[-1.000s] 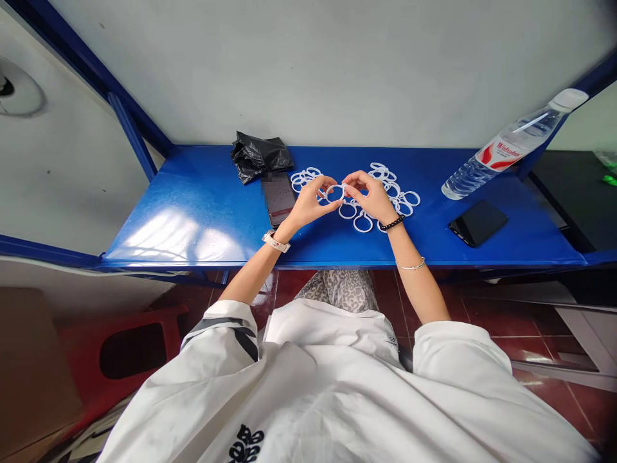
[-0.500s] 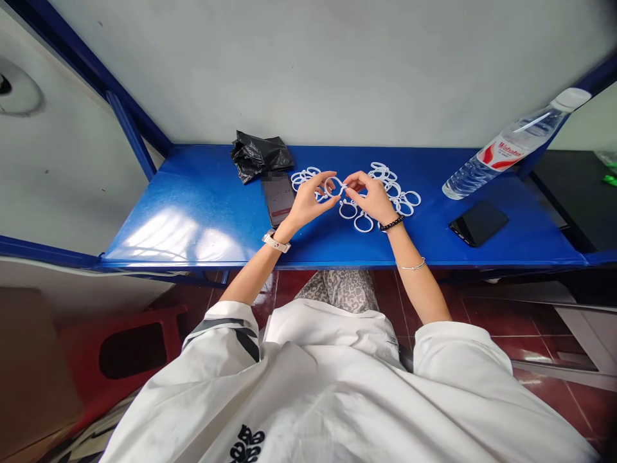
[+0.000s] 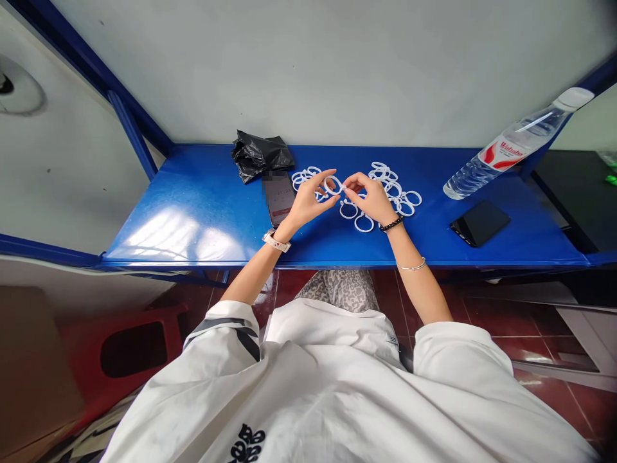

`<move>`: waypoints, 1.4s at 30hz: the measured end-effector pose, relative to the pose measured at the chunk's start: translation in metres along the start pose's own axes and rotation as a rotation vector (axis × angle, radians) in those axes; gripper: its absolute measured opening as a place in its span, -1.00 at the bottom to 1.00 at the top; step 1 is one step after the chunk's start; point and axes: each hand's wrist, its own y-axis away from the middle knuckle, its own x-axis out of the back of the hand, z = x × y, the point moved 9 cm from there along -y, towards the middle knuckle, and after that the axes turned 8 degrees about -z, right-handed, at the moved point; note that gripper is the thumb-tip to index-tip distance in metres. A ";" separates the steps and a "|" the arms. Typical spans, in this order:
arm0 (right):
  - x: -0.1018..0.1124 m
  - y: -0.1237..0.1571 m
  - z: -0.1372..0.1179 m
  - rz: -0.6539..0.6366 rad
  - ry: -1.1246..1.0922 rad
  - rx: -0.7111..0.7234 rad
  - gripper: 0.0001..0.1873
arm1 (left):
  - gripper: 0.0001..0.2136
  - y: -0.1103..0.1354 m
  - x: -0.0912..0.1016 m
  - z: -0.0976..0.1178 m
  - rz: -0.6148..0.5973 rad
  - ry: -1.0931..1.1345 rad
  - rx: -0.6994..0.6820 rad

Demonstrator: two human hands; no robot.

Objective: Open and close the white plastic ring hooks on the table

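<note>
Over the middle of the blue table, a white plastic curtain ring (image 3: 332, 194) is held up between my two hands. My left hand (image 3: 308, 201) has its thumb and fingers curved around the ring's left side. At the ring's right end, the fingertips of my right hand (image 3: 373, 196) pinch the small clasp part, which they partly cover. Several more white rings (image 3: 394, 189) lie loosely around and beyond my right hand. Another small group of rings (image 3: 303, 172) rests behind my left hand, partly hidden by it.
A phone (image 3: 279, 200) lies left of my left hand, with a crumpled black plastic bag (image 3: 263, 155) behind it. On the right are a tall water bottle (image 3: 506, 151) and a black phone (image 3: 481, 223). Blue metal bars (image 3: 130, 135) frame the table (image 3: 159, 206); a grey wall stands behind it.
The held ring has turned slightly between my fingers. Both hands stay in nearly the same place, and the things on the table have not moved.
</note>
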 end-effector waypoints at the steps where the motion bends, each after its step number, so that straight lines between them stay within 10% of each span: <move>1: 0.000 0.000 -0.001 -0.001 0.000 0.003 -0.75 | -0.46 0.000 0.000 0.000 0.001 -0.002 0.000; 42: -0.004 0.001 -0.007 -0.039 -0.066 0.012 -0.75 | -0.58 0.001 0.003 0.002 0.049 0.006 0.039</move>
